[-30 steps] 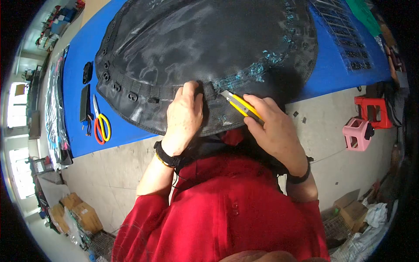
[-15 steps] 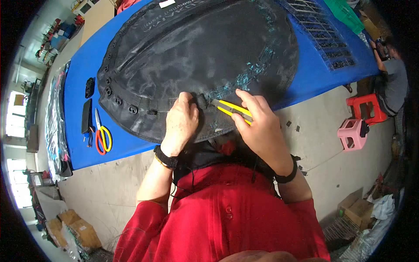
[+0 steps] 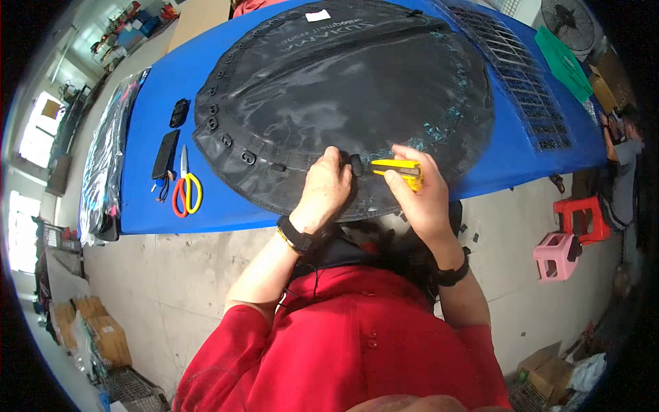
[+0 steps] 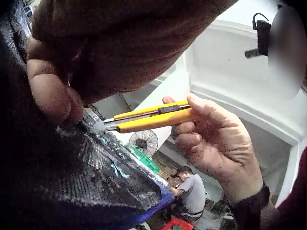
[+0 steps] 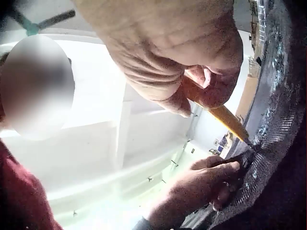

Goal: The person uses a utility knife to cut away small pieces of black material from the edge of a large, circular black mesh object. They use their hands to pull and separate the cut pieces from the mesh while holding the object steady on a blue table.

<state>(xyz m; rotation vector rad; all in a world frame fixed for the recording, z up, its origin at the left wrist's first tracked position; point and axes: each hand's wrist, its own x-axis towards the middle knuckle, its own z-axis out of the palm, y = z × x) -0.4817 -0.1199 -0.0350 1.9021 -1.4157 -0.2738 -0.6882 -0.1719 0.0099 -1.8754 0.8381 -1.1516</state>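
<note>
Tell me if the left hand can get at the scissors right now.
Probably yes: the scissors lie uncovered on the blue table and nothing stands between them and the left hand, though it would likely have to let go of the black fabric first.

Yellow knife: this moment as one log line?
right hand grips yellow knife | left hand holds black fabric | scissors on blue table
</note>
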